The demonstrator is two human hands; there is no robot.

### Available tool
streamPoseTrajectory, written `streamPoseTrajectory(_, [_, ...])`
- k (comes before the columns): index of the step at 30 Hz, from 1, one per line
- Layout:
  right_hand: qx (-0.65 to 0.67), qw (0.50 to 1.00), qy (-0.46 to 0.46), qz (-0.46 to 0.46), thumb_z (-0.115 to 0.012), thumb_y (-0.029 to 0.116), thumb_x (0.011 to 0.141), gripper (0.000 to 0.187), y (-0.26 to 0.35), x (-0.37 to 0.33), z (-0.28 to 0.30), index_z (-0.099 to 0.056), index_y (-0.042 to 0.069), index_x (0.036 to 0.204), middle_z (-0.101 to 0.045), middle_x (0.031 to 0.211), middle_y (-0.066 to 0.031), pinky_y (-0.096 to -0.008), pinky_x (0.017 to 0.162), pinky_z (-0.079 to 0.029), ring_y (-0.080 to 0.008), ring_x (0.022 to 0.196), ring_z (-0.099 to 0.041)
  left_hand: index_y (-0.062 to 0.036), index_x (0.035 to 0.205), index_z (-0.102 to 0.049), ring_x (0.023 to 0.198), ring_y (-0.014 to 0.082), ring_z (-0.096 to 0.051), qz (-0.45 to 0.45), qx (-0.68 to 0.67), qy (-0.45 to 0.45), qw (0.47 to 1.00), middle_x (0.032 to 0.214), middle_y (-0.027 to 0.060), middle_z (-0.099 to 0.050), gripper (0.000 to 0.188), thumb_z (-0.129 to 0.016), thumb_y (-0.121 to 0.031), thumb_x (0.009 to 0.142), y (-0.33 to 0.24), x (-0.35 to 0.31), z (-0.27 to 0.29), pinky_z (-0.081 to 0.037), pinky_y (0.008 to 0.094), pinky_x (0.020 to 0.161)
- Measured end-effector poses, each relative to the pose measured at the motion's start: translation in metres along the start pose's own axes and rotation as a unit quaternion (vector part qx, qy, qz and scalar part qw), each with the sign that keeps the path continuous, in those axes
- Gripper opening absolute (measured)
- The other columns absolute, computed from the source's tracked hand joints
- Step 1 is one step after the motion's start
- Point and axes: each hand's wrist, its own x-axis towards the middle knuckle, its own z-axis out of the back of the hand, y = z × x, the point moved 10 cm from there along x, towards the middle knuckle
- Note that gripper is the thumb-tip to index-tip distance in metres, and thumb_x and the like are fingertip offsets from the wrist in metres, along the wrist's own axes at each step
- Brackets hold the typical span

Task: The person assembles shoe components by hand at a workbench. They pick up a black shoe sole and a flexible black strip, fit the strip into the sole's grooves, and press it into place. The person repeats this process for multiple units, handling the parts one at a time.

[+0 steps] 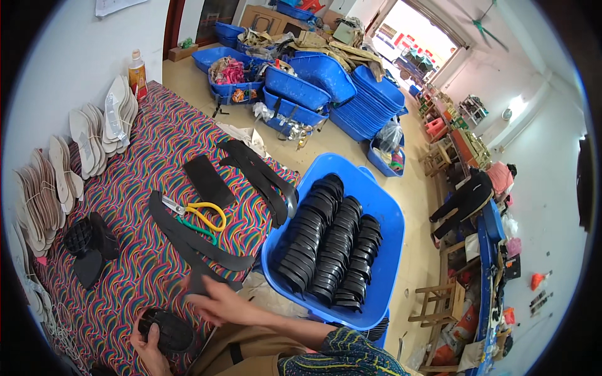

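My left hand [149, 352] grips a black moulded shoe heel [168, 332] with a hollow-looking top, at the table's near edge. Just right of it, my right hand [218, 302] is over the end of a long black strip [182, 241]; its fingertips are smeared by motion, so whether it holds the strip is unclear. Beyond lie scissors [195, 216] with one yellow and one green handle, a black rectangular piece [209, 180] and more black strips [258, 178]. Several black heel pieces [93, 241] rest together at the table's left.
The table wears a multicoloured wavy cloth [135, 200]. Bundles of pale insoles [37, 200] and a bottle [137, 74] stand along the wall. At the table's right, a blue tub [392, 250] holds rows of stacked black pieces. Other blue tubs, wooden stools [439, 305] and a person [470, 194] are farther off.
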Motion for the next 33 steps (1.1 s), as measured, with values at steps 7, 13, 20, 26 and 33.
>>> streamPoseTrajectory(7, [0.027, 0.992, -0.049, -0.109, -0.044, 0.023, 0.103, 0.019, -0.002, -0.089, 0.057, -0.052, 0.007, 0.107, -0.056, 0.064, -0.0051, -0.0253, 0.043, -0.043, -0.0133, 0.05, -0.056, 0.0033, 0.124, -0.061, 0.103, 0.0299, -0.059, 0.078, 0.146, -0.008, 0.986, 0.112, 0.0173, -0.065, 0.049, -0.067, -0.031, 0.09, -0.031, -0.006, 0.006, -0.044, 0.0388, 0.095])
streamPoseTrajectory(13, [-0.135, 0.986, 0.045, 0.081, -0.049, 0.027, 0.103, 0.026, -0.007, -0.015, -0.019, -0.056, 0.002, 0.098, -0.063, 0.067, -0.0048, -0.0292, 0.055, -0.047, -0.0153, 0.057, -0.059, 0.0033, 0.121, -0.062, 0.104, 0.0294, -0.059, 0.104, -0.021, 0.009, 0.994, 0.114, 0.0168, -0.064, 0.035, -0.061, -0.018, 0.093, -0.017, -0.004, 0.009, -0.044, 0.0378, 0.096])
streamPoseTrajectory(20, [-0.358, 0.931, 0.007, 0.071, -0.052, 0.027, 0.099, 0.031, -0.023, 0.029, -0.035, -0.056, -0.001, 0.11, -0.059, 0.057, -0.0154, -0.045, 0.056, -0.047, -0.0354, 0.06, -0.064, 0.0047, 0.117, -0.062, 0.104, 0.0248, -0.059, 0.077, -0.129, 0.021, 0.988, 0.112, 0.0126, -0.066, 0.028, -0.052, -0.011, 0.096, -0.018, -0.007, 0.013, -0.046, 0.0341, 0.093])
streamPoseTrajectory(26, [-0.315, 0.94, -0.005, 0.127, -0.05, 0.028, 0.1, 0.032, -0.028, 0.035, -0.029, -0.055, -0.003, 0.106, -0.057, 0.056, -0.0154, -0.0426, 0.051, -0.046, -0.0326, 0.052, -0.061, 0.004, 0.115, -0.062, 0.102, 0.0235, -0.058, -0.198, 0.138, 0.024, 0.97, 0.117, 0.0129, -0.062, 0.031, -0.055, -0.017, 0.094, -0.035, -0.019, 0.025, -0.046, 0.0363, 0.091])
streamPoseTrajectory(33, [-0.159, 0.983, 0.04, 0.081, -0.047, 0.024, 0.102, 0.026, -0.031, 0.035, -0.027, -0.051, 0.0, 0.095, -0.054, 0.053, -0.0078, -0.0327, 0.044, -0.043, -0.019, 0.046, -0.056, 0.0002, 0.138, -0.044, 0.106, 0.0213, -0.06, -0.004, -0.216, 0.015, 0.976, 0.118, 0.012, -0.059, 0.051, -0.059, -0.016, 0.091, 0.012, -0.004, 0.028, -0.048, 0.0368, 0.094])
